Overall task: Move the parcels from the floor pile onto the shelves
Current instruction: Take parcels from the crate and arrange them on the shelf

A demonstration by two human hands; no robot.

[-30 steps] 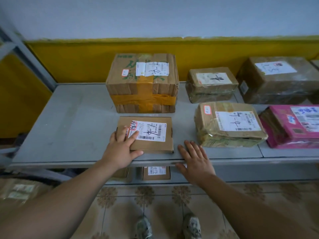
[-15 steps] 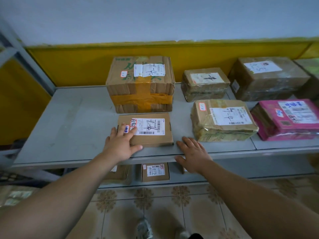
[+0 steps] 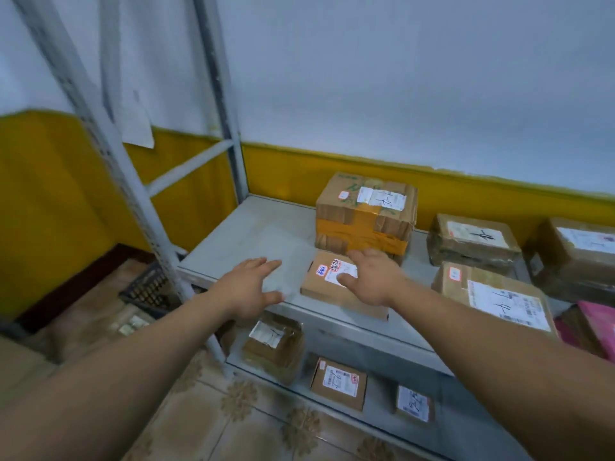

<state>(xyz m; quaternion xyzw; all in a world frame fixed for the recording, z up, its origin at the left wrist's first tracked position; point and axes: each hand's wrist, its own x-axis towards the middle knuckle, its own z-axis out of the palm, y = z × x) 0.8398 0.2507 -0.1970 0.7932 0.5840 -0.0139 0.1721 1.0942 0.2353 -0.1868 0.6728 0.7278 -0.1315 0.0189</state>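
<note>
On the upper shelf, front-left, the flat parcel is sitting just ahead of the tall taped box, which is closing off the space behind it. More parcels are crowding the right side. The shelf upright and a black crate are standing off to the left.

Versus 0.5 s ago, the left hand is now hovering over bare shelf beside the parcel, fingers spread. The right hand is now lying over the label, fingers straight and slightly apart.
</note>
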